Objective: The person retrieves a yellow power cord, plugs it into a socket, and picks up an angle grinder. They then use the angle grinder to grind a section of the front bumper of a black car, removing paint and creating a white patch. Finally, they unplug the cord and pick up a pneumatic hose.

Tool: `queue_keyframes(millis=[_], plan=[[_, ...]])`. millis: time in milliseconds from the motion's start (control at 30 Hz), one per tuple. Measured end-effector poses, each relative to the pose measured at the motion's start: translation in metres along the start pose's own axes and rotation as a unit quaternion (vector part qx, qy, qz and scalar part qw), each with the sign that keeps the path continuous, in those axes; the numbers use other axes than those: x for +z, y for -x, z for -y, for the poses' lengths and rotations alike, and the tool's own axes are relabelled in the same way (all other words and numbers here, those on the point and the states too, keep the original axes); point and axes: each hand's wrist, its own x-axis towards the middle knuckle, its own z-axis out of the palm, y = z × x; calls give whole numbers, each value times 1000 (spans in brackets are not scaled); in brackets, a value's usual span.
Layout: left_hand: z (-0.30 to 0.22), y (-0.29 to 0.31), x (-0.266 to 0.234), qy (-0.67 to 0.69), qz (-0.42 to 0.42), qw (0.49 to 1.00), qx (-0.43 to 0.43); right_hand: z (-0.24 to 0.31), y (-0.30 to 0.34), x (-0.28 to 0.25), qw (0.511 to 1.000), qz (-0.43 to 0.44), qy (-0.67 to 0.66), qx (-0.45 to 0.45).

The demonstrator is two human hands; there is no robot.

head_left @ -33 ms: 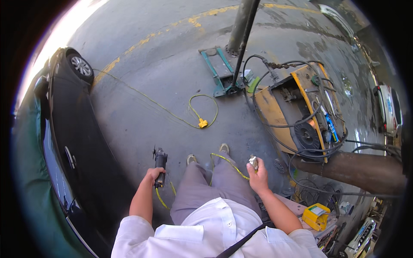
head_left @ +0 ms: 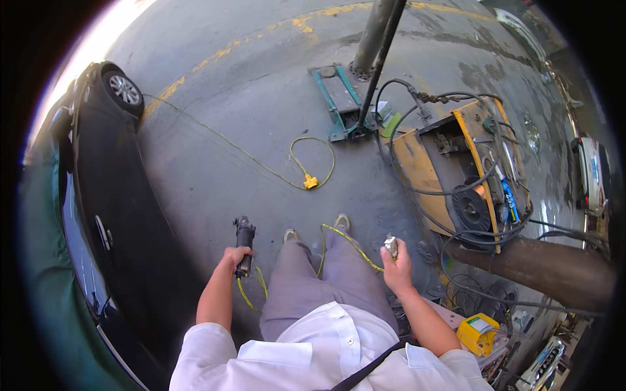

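My left hand (head_left: 236, 256) is closed round the black body of an angle grinder (head_left: 245, 233), held upright beside the black car (head_left: 124, 215). A yellow-green cord (head_left: 244, 296) hangs from the grinder's lower end and loops across in front of my legs. At the cord's other end my right hand (head_left: 398, 270) grips a pale plug (head_left: 390, 244), its prongs pointing away from me. On the floor ahead lies a yellow extension socket (head_left: 310, 182), apart from both hands. Its yellow cable (head_left: 241, 150) curls in a loop and runs off towards the car's front wheel.
A green floor jack (head_left: 339, 104) with a long handle stands by a post (head_left: 373, 36). To the right sits a yellow welding machine (head_left: 417, 173) draped with black cables. A thick brown pipe (head_left: 541, 260) and a yellow box (head_left: 478, 334) are nearer on the right.
The grinder in my left hand has moved slightly forward and turned a little. My right hand still grips the plug, and the whole view has shifted slightly.
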Motion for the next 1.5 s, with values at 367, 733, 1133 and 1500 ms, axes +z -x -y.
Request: queue_keyframes(millis=[367,733,1133,1500], plan=[[-63,-316,95,-303,-179,930,109,-209,-154,119,984,-126,-38,118],[-22,-540,128,-108,-388,902,155,-252,-282,238,993,-68,-20,-97],[-91,-501,230,-247,-207,723,611,-251,-337,280,986,-7,103,-131],[-197,-516,319,-516,125,590,609,-258,-371,295,986,66,93,-123]])
